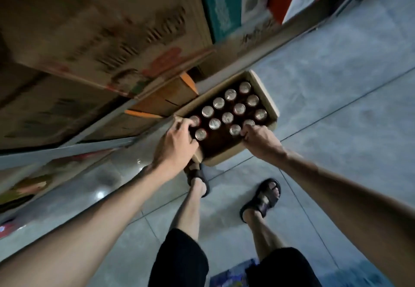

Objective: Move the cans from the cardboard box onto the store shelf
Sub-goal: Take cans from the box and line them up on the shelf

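Note:
An open cardboard box (pixel 268 98) sits on the tiled floor beside the store shelf (pixel 67 149). Several dark cans (pixel 228 117) with silver tops stand upright in rows inside it. My left hand (pixel 174 144) reaches into the box's near left corner, its fingers curled around a can (pixel 195 120) there. My right hand (pixel 260 139) is at the near right side, with fingertips closed on the top of another can (pixel 248 123). Both cans still stand in the box.
Large cardboard cartons (pixel 101 39) fill the shelf at left and top. Green, white and red cartons (pixel 226 6) line the shelf farther along. My feet in black sandals (pixel 262 199) stand on the grey tiles just behind the box. A blue printed object (pixel 233 273) lies at the bottom.

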A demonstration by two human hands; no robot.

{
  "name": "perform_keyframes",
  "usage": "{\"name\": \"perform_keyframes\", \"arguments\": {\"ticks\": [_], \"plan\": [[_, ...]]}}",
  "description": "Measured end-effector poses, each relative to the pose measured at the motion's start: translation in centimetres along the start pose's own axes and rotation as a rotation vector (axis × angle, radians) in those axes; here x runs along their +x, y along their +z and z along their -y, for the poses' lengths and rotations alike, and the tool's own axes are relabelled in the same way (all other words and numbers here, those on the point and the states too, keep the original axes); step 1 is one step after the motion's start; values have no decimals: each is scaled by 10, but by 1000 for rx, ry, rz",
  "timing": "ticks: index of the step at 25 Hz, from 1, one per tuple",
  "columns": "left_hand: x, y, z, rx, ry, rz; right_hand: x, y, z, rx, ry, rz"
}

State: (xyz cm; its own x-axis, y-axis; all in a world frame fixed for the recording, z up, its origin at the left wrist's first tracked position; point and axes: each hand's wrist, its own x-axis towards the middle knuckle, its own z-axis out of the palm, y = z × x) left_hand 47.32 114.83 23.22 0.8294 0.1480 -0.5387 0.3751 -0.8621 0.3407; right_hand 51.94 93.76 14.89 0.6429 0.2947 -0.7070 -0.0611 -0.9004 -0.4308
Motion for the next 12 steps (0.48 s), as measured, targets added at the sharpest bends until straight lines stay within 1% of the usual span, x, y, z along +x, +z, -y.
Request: {"name": "perform_keyframes", "arguments": {"ticks": [2,3,5,7,9,12], "plan": [[49,67,32,-80,-339,128,50,43,-29,-61,-28,15],[70,95,47,-141,-469,186,74,62,-41,-90,-34,-5],[100,146,73,-272,-637,227,120,97,-60,-169,-24,-75],[119,185,95,-379,-731,251,158,128,-72,-324,-9,-109],[130,208,109,-457,-777,258,183,154,-74,-499,22,-105],[143,226,115,-546,-830,256,207,188,-76,-638,53,-160]]}}
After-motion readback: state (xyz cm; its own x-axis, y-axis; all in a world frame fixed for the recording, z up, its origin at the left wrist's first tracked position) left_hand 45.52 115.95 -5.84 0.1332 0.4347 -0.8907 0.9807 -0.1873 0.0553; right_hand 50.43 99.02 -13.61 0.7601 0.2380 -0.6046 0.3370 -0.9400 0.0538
